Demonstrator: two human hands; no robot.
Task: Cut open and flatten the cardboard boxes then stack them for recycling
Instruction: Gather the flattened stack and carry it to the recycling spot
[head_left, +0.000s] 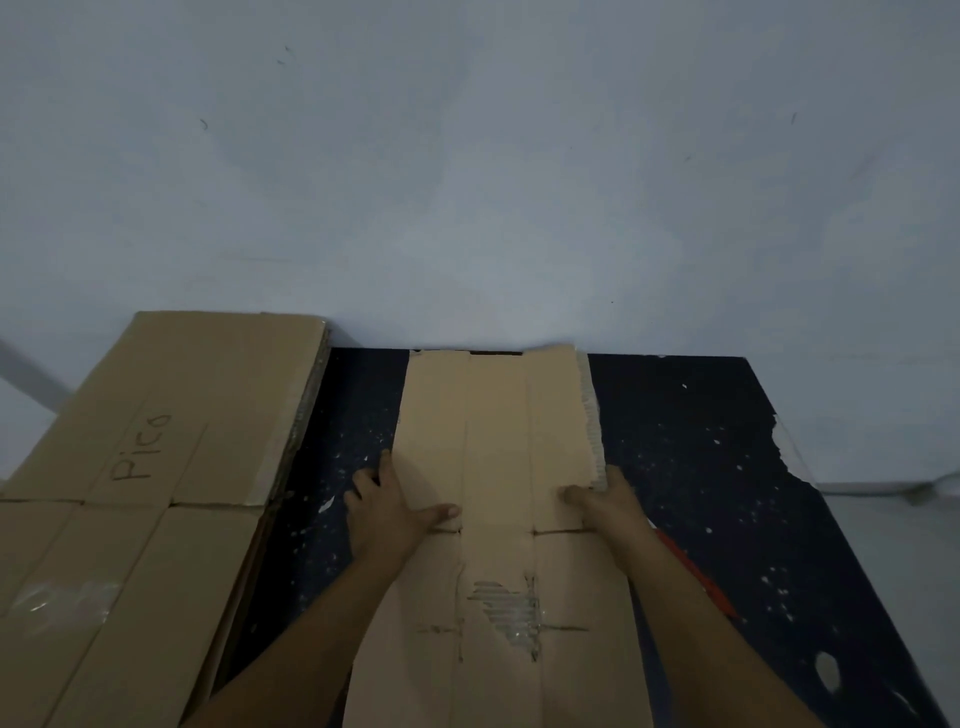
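Two hands, left hand (387, 512), right hand (605, 496), gripping one flattened cardboard sheet (496, 457), one cardboard stack (156, 467) beside.

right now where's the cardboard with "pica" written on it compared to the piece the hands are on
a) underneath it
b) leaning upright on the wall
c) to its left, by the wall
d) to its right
c: the flattened stack marked "Pica" lies left of the cut-open cardboard, which both the left hand and the right hand are gripping by its side edges on the dark table.
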